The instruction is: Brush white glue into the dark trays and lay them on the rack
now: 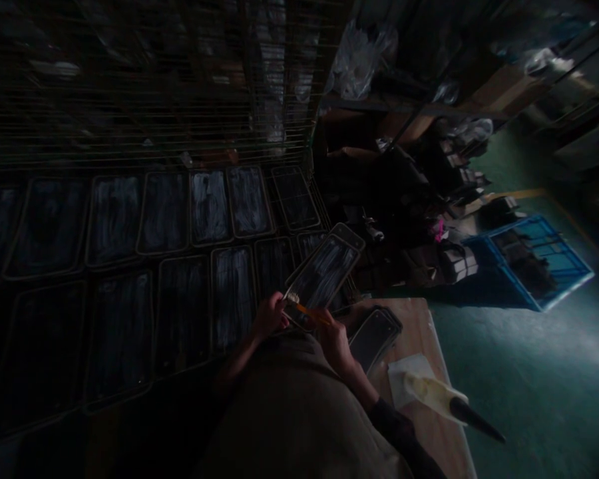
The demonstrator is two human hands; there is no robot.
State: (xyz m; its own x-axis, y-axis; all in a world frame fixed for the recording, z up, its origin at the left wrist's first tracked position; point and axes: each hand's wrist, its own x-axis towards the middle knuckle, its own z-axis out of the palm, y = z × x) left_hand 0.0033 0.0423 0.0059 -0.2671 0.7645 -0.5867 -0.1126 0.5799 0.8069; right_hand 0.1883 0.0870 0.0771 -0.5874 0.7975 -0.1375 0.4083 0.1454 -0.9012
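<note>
A dark rectangular panel (327, 269) with a pale rim and whitish streaks is tilted in front of me. At its near corner my left hand (272, 315) is closed on the edge. My right hand (333, 338) grips a brush (307, 310) by its orange handle, and the pale bristles lie at the panel's near end, close to my left fingers. To the right of that hand, more dark panels (376, 334) lie on a wooden board (419, 319). Dim light hides the finer detail of my fingers.
Rows of similar streaked panels (232, 296) lie on a rack at the left, with a wire grid (154, 143) behind. A yellowish container with a dark nozzle (442, 397) lies on white paper (397, 382) on the board. A blue crate (542, 303) stands on the green floor.
</note>
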